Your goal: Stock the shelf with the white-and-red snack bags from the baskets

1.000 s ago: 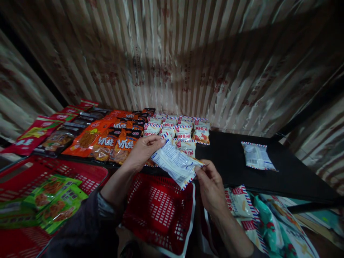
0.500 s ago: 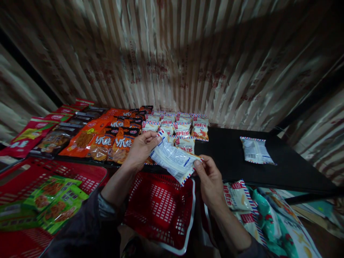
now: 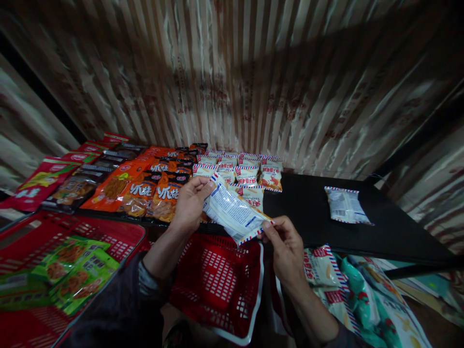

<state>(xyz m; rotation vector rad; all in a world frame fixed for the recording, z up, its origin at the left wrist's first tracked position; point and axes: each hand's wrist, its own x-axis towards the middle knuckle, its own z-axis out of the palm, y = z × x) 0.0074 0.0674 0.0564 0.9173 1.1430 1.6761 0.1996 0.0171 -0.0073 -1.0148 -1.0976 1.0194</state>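
- Held packet (image 3: 234, 212): one, taken as the centre of the clock, twelve towards the striped sheeting (image 3: 224, 87). It is suspended in front of the shelf's (image 3: 300, 208) near edge, text side showing, tilted.
- Grip: left hand (image 3: 192, 205) clamped, thumb and fingers pinching the ten o'clock end; right hand (image 3: 288, 246) clamped, pinching the corner near four o'clock. The film spans between them.
- Handling, as judged: light, soft, slightly puffed; film glossy, probably slippery; contents likely crushable. Sealed ends are the sound place to take hold; pressure on the middle is inadvisable.
- Twelve to one o'clock: white snack packets (image 3: 271, 174) in rows on the shelf, at least eight, some partly covered by others or by the held item.
- Three o'clock: lone packet (image 3: 346, 207), one, lying text side up, well apart from the rows.
- Nine to ten o'clock: orange-and-black packs (image 3: 168, 193), two in front, more behind, number unclear; beside them, one large orange pack (image 3: 114, 186) at the front; then dark packs (image 3: 74, 186), at least two; outermost, red packs (image 3: 43, 181), at least three.
- Six to seven o'clock: middle red basket (image 3: 217, 275), one.
- Eight o'clock: left red basket (image 3: 119, 237), one, bearing three visible green packs (image 3: 83, 280).
- Four o'clock: lower white packets (image 3: 321, 266), at least two, with teal packaging (image 3: 362, 295) adjacent; count not determinable.
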